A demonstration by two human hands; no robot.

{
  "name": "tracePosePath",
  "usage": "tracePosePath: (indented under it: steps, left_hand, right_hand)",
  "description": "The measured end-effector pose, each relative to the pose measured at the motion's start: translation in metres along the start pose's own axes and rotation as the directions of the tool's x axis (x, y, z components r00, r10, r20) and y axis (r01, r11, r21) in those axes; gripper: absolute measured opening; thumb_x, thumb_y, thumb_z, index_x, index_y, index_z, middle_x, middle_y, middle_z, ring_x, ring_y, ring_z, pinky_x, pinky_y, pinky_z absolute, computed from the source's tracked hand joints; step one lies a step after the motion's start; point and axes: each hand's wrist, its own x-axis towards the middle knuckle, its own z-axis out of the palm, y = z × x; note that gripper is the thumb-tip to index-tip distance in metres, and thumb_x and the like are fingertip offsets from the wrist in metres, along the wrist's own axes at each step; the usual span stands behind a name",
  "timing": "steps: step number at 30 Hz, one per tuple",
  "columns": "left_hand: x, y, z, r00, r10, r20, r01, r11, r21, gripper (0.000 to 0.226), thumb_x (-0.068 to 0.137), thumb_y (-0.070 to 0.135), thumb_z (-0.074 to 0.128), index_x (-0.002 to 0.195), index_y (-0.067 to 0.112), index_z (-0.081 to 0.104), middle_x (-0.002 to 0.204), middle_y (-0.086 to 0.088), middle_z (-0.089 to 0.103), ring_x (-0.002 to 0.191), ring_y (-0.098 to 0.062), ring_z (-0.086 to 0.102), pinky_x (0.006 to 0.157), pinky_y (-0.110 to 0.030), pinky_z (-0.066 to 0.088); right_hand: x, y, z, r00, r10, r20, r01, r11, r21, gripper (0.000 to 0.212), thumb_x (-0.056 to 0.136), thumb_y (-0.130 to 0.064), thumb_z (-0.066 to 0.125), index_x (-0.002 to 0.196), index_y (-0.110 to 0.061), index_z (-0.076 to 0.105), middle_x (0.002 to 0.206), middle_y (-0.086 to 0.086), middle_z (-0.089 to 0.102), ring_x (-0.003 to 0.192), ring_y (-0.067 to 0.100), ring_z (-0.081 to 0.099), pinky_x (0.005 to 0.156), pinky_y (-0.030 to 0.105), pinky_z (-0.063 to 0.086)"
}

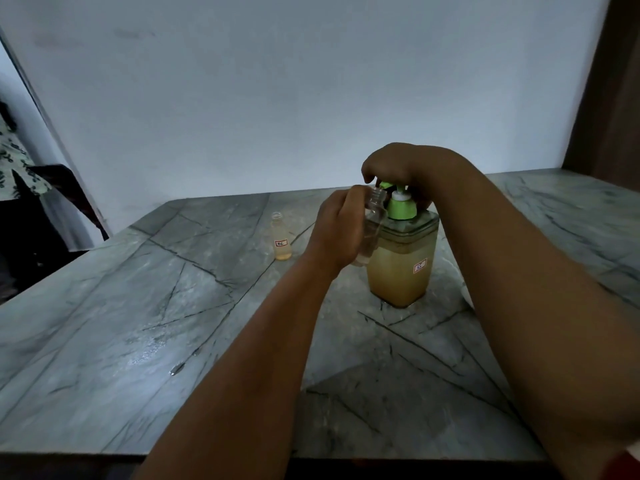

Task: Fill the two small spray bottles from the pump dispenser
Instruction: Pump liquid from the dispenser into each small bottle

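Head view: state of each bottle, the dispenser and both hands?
Pump dispenser: upright on the table, over half full of yellowish liquid.
Held bottle: uncapped, looks empty, mouth by the green nozzle.
Standing bottle: uncapped, upright, partly filled, apart from the rest.
Left hand: gripping the held bottle.
Right hand: on the pump head.

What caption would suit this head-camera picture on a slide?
Left hand holds an open clear bottle at the green pump dispenser; right hand on top.
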Motion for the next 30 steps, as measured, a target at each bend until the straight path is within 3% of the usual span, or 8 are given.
tracePosePath:
  steps: [2,4,6,10,16,22,26,30]
  left_hand:
    - [-0.001,0.001,0.0,1.0,-0.002,-0.005,0.002,1.0,0.012,0.033,0.086,0.032,0.039,0.075,0.016,0.065,0.076,-0.009,0.064,0.078,-0.034,0.06,0.073,-0.052,0.048]
    - [-0.002,0.003,0.0,1.0,-0.012,-0.011,0.012,1.0,0.016,0.031,0.092,0.028,0.038,0.076,0.02,0.063,0.08,-0.008,0.064,0.083,-0.036,0.06,0.077,-0.054,0.049]
    - [-0.003,0.005,0.001,1.0,-0.009,-0.016,0.009,1.0,0.009,0.034,0.097,0.022,0.036,0.075,0.021,0.061,0.078,-0.006,0.062,0.083,-0.036,0.059,0.076,-0.053,0.048]
    - [-0.003,0.004,0.001,1.0,0.007,-0.011,-0.007,1.0,0.01,0.037,0.098,0.02,0.033,0.074,0.018,0.06,0.076,-0.01,0.061,0.084,-0.045,0.059,0.075,-0.057,0.049]
    - [0.0,0.001,0.0,1.0,0.014,0.004,-0.014,0.999,0.031,0.034,0.086,0.033,0.036,0.079,0.013,0.062,0.084,-0.021,0.064,0.082,-0.043,0.06,0.072,-0.049,0.047]
    - [0.002,-0.002,0.0,1.0,0.001,0.005,-0.001,0.999,0.035,0.033,0.088,0.033,0.039,0.077,0.014,0.063,0.078,-0.011,0.062,0.08,-0.037,0.058,0.077,-0.058,0.048]
    - [0.003,-0.002,0.0,1.0,0.014,-0.008,-0.014,1.0,0.008,0.039,0.083,0.034,0.037,0.082,0.006,0.065,0.082,-0.021,0.064,0.083,-0.046,0.06,0.074,-0.06,0.048]
    - [0.001,0.0,0.0,1.0,0.022,-0.001,-0.021,0.999,0.036,0.034,0.092,0.028,0.036,0.078,0.008,0.06,0.08,-0.021,0.062,0.08,-0.043,0.059,0.078,-0.061,0.048]
  right_hand:
    - [-0.001,0.0,0.0,1.0,-0.005,0.0,0.005,1.0,-0.013,0.019,0.096,-0.014,0.042,0.078,-0.01,0.047,0.075,0.004,0.045,0.061,0.017,0.045,0.055,0.024,0.041]
    - [-0.003,0.001,-0.001,0.999,-0.018,0.026,0.017,1.0,0.013,0.016,0.099,-0.015,0.038,0.089,-0.007,0.048,0.086,0.009,0.049,0.072,0.025,0.049,0.066,0.029,0.044]
    - [-0.002,0.003,-0.004,0.999,-0.025,0.045,0.023,0.998,0.061,0.025,0.102,-0.017,0.032,0.084,-0.011,0.048,0.083,0.004,0.045,0.077,0.024,0.046,0.067,0.028,0.041]
    - [-0.001,0.006,-0.011,0.997,0.025,0.067,-0.035,0.987,0.155,0.031,0.099,-0.029,0.033,0.1,-0.005,0.053,0.07,0.007,0.05,0.059,0.024,0.046,0.06,0.028,0.041]
    - [-0.001,0.005,-0.007,0.997,0.03,0.077,-0.033,0.999,0.037,0.023,0.096,-0.025,0.043,0.082,-0.008,0.05,0.077,0.011,0.05,0.062,0.026,0.047,0.059,0.029,0.043]
    - [-0.004,0.003,-0.002,0.994,0.002,0.106,0.007,0.997,-0.082,0.013,0.094,-0.014,0.043,0.095,-0.006,0.052,0.09,0.017,0.049,0.063,0.027,0.045,0.06,0.031,0.043]
    - [0.001,0.007,-0.007,0.994,0.004,0.108,-0.012,0.997,0.072,0.025,0.098,-0.028,0.04,0.088,-0.008,0.052,0.081,0.006,0.049,0.064,0.022,0.046,0.058,0.026,0.039]
    - [0.006,0.009,-0.01,0.99,0.057,0.132,-0.079,0.983,0.168,0.037,0.094,-0.038,0.04,0.096,-0.005,0.056,0.073,0.011,0.054,0.062,0.026,0.049,0.065,0.031,0.043]
